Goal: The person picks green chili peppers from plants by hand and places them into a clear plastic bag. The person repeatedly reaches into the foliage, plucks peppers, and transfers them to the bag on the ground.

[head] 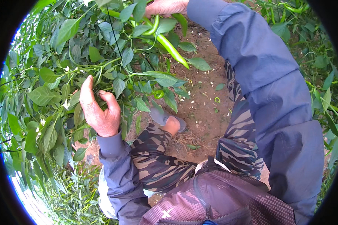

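Note:
My left hand [100,111] is among the leaves of a green pepper plant [121,70], its thumb and fingers apart and curved, with nothing seen in it. At the top, my right hand [167,8] reaches into the same plant, its fingers partly hidden by leaves. Just below it hang a long light-green chili pepper [173,51] and a curved green pepper [153,26]; whether the hand grips them cannot be told. A small curled pepper [158,94] hangs lower down. White flowers [66,105] dot the branches near my left hand.
Dark strings [114,33] run through the foliage. Bare soil [202,112] with fallen petals and a small green ring-shaped piece [217,99] lies between the rows. More pepper plants [324,62] stand at the right. My shoe [157,115] and camouflage trousers [169,168] are below.

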Action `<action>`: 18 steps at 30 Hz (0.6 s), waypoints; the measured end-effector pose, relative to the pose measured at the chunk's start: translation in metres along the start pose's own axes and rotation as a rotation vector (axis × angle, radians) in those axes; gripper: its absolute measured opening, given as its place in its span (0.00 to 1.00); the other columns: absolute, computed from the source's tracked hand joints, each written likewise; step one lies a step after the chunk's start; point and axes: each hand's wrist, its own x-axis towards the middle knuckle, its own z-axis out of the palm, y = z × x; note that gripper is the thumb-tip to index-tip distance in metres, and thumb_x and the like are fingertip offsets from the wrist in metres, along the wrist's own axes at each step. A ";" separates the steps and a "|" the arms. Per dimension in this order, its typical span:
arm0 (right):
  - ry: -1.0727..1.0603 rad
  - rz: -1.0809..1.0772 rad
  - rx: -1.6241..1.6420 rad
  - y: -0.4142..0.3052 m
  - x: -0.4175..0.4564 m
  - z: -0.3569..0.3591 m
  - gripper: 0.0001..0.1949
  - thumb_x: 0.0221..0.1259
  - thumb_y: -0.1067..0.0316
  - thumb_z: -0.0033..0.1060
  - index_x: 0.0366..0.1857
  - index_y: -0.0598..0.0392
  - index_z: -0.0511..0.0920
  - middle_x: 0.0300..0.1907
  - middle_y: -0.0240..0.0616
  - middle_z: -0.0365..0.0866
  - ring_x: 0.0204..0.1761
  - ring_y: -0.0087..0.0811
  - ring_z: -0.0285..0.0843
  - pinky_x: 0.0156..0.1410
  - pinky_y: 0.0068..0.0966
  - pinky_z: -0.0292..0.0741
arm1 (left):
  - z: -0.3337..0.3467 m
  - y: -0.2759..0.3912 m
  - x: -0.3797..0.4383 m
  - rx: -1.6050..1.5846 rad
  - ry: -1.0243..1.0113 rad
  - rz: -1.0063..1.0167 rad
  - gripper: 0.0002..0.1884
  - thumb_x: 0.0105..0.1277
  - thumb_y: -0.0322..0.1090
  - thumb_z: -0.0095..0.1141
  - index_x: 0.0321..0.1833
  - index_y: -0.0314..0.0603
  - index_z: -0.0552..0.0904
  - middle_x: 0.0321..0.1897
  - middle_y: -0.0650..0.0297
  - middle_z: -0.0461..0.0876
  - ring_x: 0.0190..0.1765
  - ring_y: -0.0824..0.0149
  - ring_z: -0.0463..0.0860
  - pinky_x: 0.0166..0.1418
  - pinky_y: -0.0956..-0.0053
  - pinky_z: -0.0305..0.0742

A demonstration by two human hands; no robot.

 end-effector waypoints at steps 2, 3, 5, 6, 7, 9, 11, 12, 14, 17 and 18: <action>-0.079 0.036 0.204 0.001 0.001 0.003 0.21 0.63 0.60 0.61 0.58 0.55 0.84 0.46 0.36 0.89 0.46 0.27 0.82 0.52 0.28 0.78 | 0.000 0.000 0.000 -0.003 -0.001 -0.005 0.29 0.62 0.14 0.55 0.69 0.29 0.77 0.61 0.47 0.83 0.60 0.50 0.85 0.67 0.61 0.79; -0.039 0.137 0.363 0.002 0.002 0.009 0.19 0.66 0.60 0.59 0.57 0.55 0.85 0.43 0.32 0.87 0.45 0.25 0.81 0.50 0.26 0.77 | -0.001 0.000 0.000 -0.004 -0.004 -0.009 0.29 0.62 0.14 0.55 0.69 0.29 0.77 0.61 0.47 0.83 0.60 0.50 0.85 0.67 0.61 0.79; 0.020 0.078 0.254 0.007 0.006 0.013 0.17 0.72 0.59 0.61 0.56 0.56 0.85 0.41 0.31 0.87 0.42 0.23 0.81 0.49 0.25 0.77 | -0.001 0.000 -0.001 -0.011 -0.009 -0.016 0.29 0.62 0.14 0.55 0.69 0.29 0.77 0.61 0.48 0.83 0.60 0.50 0.85 0.67 0.62 0.79; 0.041 0.112 0.292 0.008 0.014 0.021 0.21 0.68 0.51 0.63 0.59 0.51 0.85 0.46 0.35 0.88 0.47 0.29 0.84 0.56 0.28 0.78 | -0.001 0.000 -0.001 -0.014 -0.009 -0.020 0.29 0.61 0.14 0.55 0.69 0.29 0.77 0.61 0.48 0.83 0.61 0.50 0.85 0.67 0.62 0.79; 0.061 0.145 0.328 0.009 0.021 0.026 0.26 0.65 0.43 0.65 0.61 0.46 0.85 0.51 0.39 0.90 0.52 0.35 0.87 0.63 0.31 0.79 | -0.001 0.000 -0.001 -0.018 -0.008 -0.025 0.29 0.61 0.14 0.55 0.69 0.29 0.77 0.61 0.48 0.83 0.61 0.50 0.85 0.67 0.62 0.79; 0.134 0.119 0.251 0.016 0.024 0.028 0.25 0.68 0.41 0.63 0.62 0.44 0.85 0.54 0.34 0.89 0.51 0.28 0.85 0.62 0.28 0.78 | -0.002 0.000 -0.002 -0.015 -0.016 -0.020 0.29 0.61 0.14 0.55 0.69 0.29 0.77 0.61 0.48 0.83 0.61 0.50 0.84 0.67 0.62 0.79; 0.247 0.129 0.152 0.021 0.027 0.029 0.25 0.69 0.42 0.62 0.62 0.45 0.85 0.55 0.34 0.89 0.52 0.27 0.85 0.62 0.27 0.78 | -0.002 0.000 -0.001 -0.019 -0.011 -0.001 0.29 0.61 0.14 0.56 0.69 0.29 0.77 0.61 0.48 0.83 0.61 0.50 0.84 0.66 0.62 0.79; 0.361 0.191 0.074 0.022 0.026 0.031 0.23 0.68 0.46 0.65 0.61 0.45 0.86 0.52 0.35 0.90 0.49 0.26 0.86 0.60 0.26 0.79 | -0.002 0.000 -0.001 -0.028 -0.021 -0.007 0.30 0.60 0.14 0.56 0.70 0.29 0.77 0.62 0.48 0.83 0.61 0.49 0.84 0.66 0.62 0.79; 0.420 0.170 0.190 0.020 0.023 0.036 0.21 0.67 0.49 0.68 0.58 0.46 0.87 0.48 0.36 0.91 0.46 0.28 0.87 0.58 0.28 0.81 | -0.003 0.000 -0.001 -0.016 -0.029 0.001 0.30 0.60 0.14 0.56 0.70 0.29 0.77 0.63 0.48 0.82 0.62 0.49 0.83 0.66 0.62 0.79; 0.612 0.155 0.217 0.005 0.015 0.054 0.12 0.65 0.57 0.70 0.48 0.46 0.91 0.40 0.37 0.93 0.39 0.32 0.90 0.48 0.33 0.85 | -0.004 0.001 0.000 -0.012 -0.034 0.009 0.30 0.60 0.14 0.56 0.70 0.30 0.77 0.63 0.48 0.82 0.62 0.48 0.83 0.67 0.61 0.79; 0.665 0.097 -0.007 -0.001 0.010 0.057 0.11 0.64 0.59 0.70 0.47 0.46 0.91 0.40 0.40 0.93 0.39 0.35 0.91 0.48 0.35 0.85 | -0.004 0.001 0.000 -0.011 -0.034 0.013 0.30 0.60 0.14 0.56 0.70 0.30 0.77 0.63 0.48 0.82 0.62 0.48 0.83 0.67 0.61 0.79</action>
